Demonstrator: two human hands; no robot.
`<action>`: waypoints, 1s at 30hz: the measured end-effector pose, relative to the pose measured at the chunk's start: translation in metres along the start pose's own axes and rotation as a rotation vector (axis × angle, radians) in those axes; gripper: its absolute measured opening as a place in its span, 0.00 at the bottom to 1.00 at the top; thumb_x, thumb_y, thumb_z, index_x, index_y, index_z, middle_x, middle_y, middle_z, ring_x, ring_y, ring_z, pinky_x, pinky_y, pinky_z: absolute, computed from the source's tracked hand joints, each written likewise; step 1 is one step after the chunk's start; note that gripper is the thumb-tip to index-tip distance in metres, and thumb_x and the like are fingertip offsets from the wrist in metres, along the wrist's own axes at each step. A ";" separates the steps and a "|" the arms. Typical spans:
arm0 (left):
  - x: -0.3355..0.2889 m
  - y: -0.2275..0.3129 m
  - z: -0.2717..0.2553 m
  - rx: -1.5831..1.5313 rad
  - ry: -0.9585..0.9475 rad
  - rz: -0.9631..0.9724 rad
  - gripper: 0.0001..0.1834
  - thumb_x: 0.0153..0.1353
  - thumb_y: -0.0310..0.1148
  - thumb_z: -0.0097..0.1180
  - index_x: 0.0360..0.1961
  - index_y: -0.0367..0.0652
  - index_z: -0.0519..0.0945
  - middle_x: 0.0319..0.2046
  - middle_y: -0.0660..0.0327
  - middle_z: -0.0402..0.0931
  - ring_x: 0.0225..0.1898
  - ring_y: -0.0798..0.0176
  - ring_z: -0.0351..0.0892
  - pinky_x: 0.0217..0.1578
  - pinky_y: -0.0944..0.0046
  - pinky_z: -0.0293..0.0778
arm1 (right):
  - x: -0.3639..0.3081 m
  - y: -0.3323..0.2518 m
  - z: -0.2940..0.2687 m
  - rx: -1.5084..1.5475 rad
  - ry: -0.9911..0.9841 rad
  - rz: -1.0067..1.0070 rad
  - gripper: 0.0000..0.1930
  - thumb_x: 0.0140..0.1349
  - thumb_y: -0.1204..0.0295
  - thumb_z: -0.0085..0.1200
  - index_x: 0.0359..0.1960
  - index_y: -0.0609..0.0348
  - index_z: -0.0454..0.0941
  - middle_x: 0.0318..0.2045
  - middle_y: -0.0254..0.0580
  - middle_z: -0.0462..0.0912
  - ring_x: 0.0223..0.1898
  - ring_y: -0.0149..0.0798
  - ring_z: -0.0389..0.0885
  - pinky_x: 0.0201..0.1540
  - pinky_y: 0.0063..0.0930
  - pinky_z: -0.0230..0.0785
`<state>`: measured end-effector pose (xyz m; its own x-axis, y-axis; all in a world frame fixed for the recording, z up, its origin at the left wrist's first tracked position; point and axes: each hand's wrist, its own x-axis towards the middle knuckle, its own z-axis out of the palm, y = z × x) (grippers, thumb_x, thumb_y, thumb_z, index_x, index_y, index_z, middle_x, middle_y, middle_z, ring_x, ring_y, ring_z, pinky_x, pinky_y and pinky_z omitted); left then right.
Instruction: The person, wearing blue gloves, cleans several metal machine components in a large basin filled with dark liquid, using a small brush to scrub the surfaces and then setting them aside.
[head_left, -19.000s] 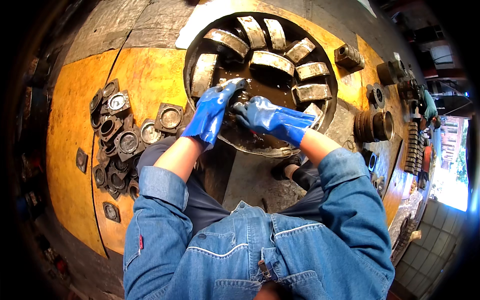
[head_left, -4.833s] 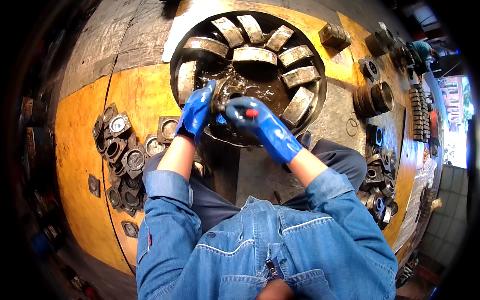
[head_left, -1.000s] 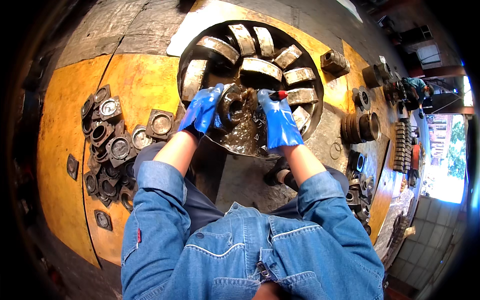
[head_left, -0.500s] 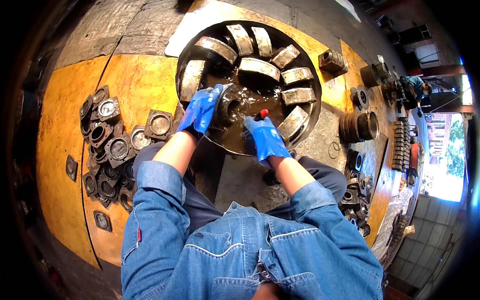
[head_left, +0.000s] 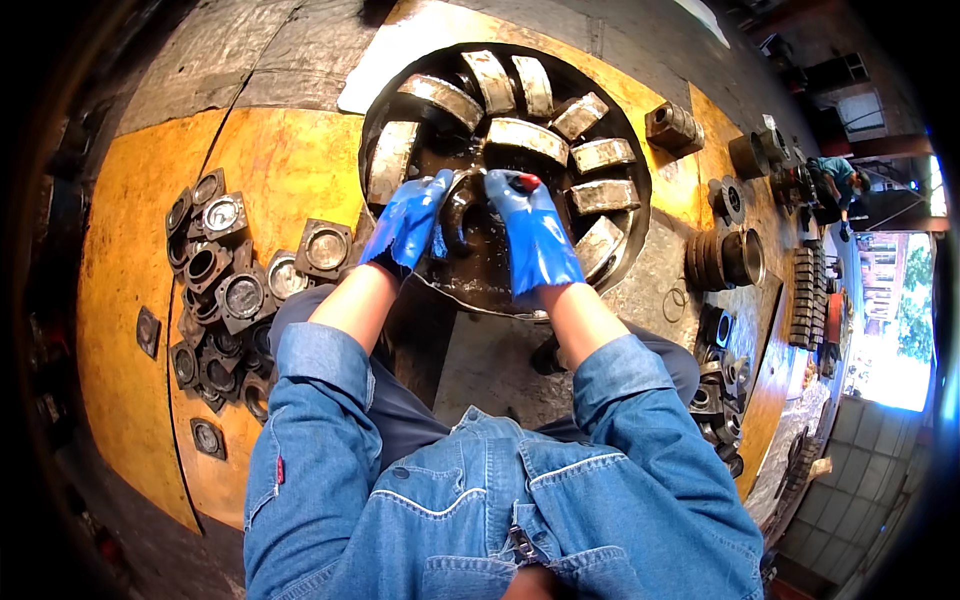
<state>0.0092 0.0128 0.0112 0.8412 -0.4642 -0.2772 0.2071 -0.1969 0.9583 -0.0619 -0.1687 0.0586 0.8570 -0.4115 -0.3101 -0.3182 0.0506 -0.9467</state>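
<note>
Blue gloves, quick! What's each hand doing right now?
Left hand: closed on a dark round metal part.
Right hand: closed around a red-ended tool, mostly hidden.

Both arms (head_left: 345, 318) reach out in front, bent a little at the elbows. The left hand (head_left: 411, 216) wears a blue glove, and its fingers (head_left: 436, 184) point up and a bit to the right. The right hand (head_left: 532, 225), gloved in blue too, is curled in a grip. The hands are close together. Rolled-up sleeves (head_left: 322, 366) leave skin bare below the elbows.
</note>
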 end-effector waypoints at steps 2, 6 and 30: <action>0.004 -0.003 0.001 -0.042 -0.011 -0.006 0.33 0.82 0.54 0.47 0.59 0.30 0.84 0.53 0.45 0.88 0.53 0.50 0.85 0.59 0.56 0.75 | -0.002 0.004 0.006 -0.040 -0.076 -0.140 0.09 0.70 0.69 0.67 0.45 0.61 0.90 0.32 0.35 0.89 0.35 0.29 0.84 0.43 0.23 0.78; 0.001 0.003 0.003 0.057 0.035 -0.075 0.34 0.82 0.56 0.47 0.57 0.32 0.86 0.48 0.49 0.89 0.48 0.57 0.84 0.54 0.58 0.77 | -0.001 0.042 -0.005 -0.544 -0.194 -0.718 0.11 0.65 0.72 0.66 0.47 0.57 0.90 0.44 0.54 0.92 0.47 0.56 0.91 0.51 0.47 0.84; 0.006 -0.009 0.000 0.054 0.014 0.059 0.32 0.84 0.52 0.42 0.59 0.33 0.85 0.50 0.43 0.89 0.53 0.47 0.87 0.57 0.53 0.76 | -0.003 0.022 -0.063 -0.639 -0.576 -0.812 0.11 0.68 0.70 0.68 0.50 0.54 0.90 0.50 0.49 0.92 0.53 0.54 0.90 0.57 0.45 0.83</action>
<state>0.0125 0.0122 0.0007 0.8583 -0.4640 -0.2193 0.1304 -0.2162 0.9676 -0.0975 -0.2234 0.0440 0.9061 0.3654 0.2134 0.3987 -0.5685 -0.7196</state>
